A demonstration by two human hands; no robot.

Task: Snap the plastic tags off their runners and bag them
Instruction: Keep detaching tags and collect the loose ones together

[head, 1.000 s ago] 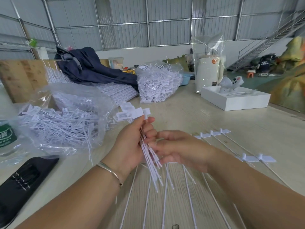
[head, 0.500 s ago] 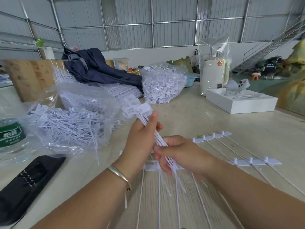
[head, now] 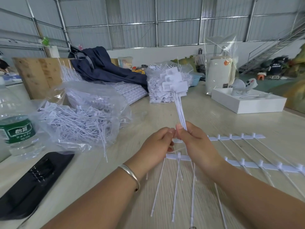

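A bundle of white plastic tags (head: 180,111) stands upright over the table's middle, with its flat heads fanned out at the top. My right hand (head: 196,146) grips the stems at their lower end. Pressed against its thumb, my left hand (head: 156,146) has its fingers curled in and pinches the same end of the bundle. Beneath both hands lie white runners (head: 267,166) with long thin tags still attached, and another runner (head: 237,138) lies farther back. A clear bag of loose tags (head: 79,119) sits open to the left.
A water bottle (head: 18,129) and a black case (head: 29,179) are at the left edge. A second bag of tags (head: 158,93), a dark jacket (head: 102,68), a white box (head: 247,103) and a wrapped white cylinder (head: 219,75) stand at the back.
The bundle passed from my left hand's grip into my right hand and now stands higher and more upright. My left hand slid down to the stems' lower end.
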